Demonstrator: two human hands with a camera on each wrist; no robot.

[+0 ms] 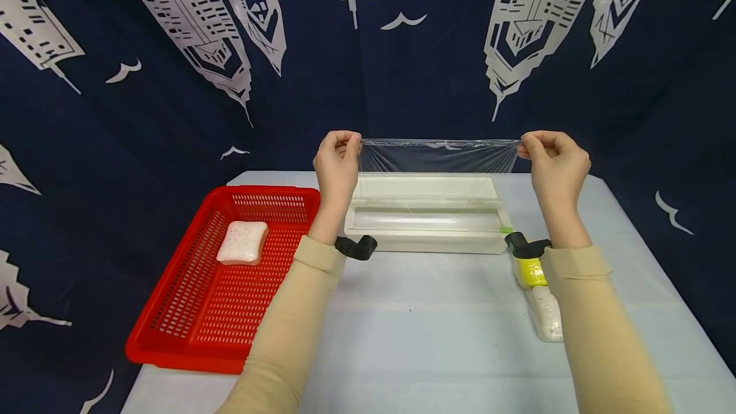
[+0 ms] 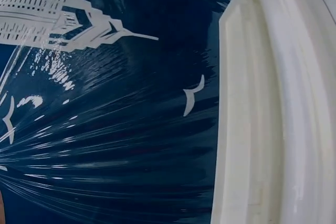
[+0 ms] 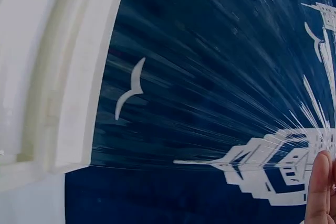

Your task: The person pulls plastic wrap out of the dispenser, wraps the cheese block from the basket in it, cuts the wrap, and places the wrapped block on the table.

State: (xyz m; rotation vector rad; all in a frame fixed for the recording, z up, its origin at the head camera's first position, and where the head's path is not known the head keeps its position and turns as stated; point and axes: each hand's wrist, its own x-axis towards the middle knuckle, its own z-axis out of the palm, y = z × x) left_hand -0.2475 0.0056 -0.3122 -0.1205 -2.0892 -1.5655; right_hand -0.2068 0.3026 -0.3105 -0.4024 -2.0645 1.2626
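A sheet of clear plastic wrap (image 1: pixel 437 155) is stretched taut between both hands, above the back of a white wrap dispenser box (image 1: pixel 425 243). Its left corner is pinched by my left hand (image 1: pixel 337 168), thumb against curled fingers. At the other corner my right hand (image 1: pixel 556 168) pinches the film the same way. The dispenser's lid stands open, and a roll (image 1: pixel 425 220) of film lies inside. Creases fan out from the pinched corner in the right wrist view, where fingertips (image 3: pixel 319 187) show at the edge. Only a sliver of the left hand shows in the left wrist view.
A red plastic basket (image 1: pixel 172 299) stands at the left, with a white speckled bread-slice-shaped block (image 1: pixel 243 243) inside. Near the right forearm lie a yellow wrapped item (image 1: pixel 530 272) and a white speckled item (image 1: pixel 546 315), partly hidden. A white table (image 1: pixel 425 337) lies beneath; a dark patterned cloth (image 1: pixel 425 82) hangs behind.
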